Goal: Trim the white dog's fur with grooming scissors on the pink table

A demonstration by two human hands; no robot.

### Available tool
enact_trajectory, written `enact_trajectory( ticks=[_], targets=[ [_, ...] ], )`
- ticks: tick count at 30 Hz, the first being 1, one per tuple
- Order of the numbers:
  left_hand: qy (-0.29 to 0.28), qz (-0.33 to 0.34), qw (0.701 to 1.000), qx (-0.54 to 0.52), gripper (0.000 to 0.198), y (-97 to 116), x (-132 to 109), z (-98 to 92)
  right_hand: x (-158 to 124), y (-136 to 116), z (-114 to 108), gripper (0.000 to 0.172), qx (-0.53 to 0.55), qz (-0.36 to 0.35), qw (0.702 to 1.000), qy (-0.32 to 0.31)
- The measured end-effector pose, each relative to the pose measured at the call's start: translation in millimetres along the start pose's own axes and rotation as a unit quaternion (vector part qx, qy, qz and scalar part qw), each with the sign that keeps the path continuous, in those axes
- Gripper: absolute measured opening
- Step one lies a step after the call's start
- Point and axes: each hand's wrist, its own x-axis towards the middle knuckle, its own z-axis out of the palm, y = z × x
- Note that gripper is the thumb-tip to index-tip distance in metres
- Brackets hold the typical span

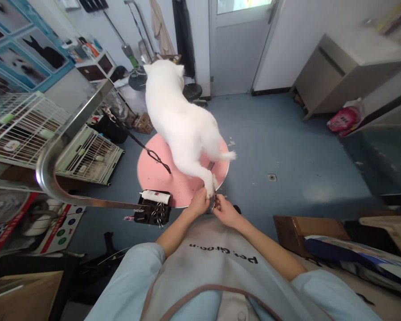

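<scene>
A white dog (180,113) stands on a round pink grooming table (153,174), facing away from me, its hind leg stretched back toward me. My left hand (198,203) is closed around the paw (210,189) of that leg near the table's front edge. Just right of the paw, my right hand (225,210) is closed on small metal scissors (214,203); their blades point up beside the paw and are hard to make out. On the tabletop left of the leg lies a dark looped leash (158,158).
A bent metal grooming arm (50,174) rises at the left. Clamped by the table is a black tool holder (143,217) with a white tube (156,196) and several scissors. White wire cages (23,125) stand left; cardboard boxes (314,225) lie at right. Fur clumps dot the blue floor.
</scene>
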Motion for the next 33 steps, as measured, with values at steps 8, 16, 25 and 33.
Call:
enact_trajectory(
  ticks=[8,16,25,33],
  targets=[
    [0.004,0.005,0.999,-0.038,0.023,0,0,-2.4,2,9,-1,0.038,0.131,0.011,0.990,-0.056],
    [0.003,0.018,0.998,-0.066,0.018,5,-1,-6.5,-7,11,-1,0.039,0.253,0.031,0.961,-0.108],
    [0.009,0.027,0.995,-0.092,0.018,4,-1,-7.0,-10,15,1,0.043,0.252,0.033,0.959,-0.125],
    [0.016,0.012,0.991,-0.136,0.015,5,-1,-3.6,-16,27,2,0.035,0.145,0.011,0.984,-0.099]
  ],
)
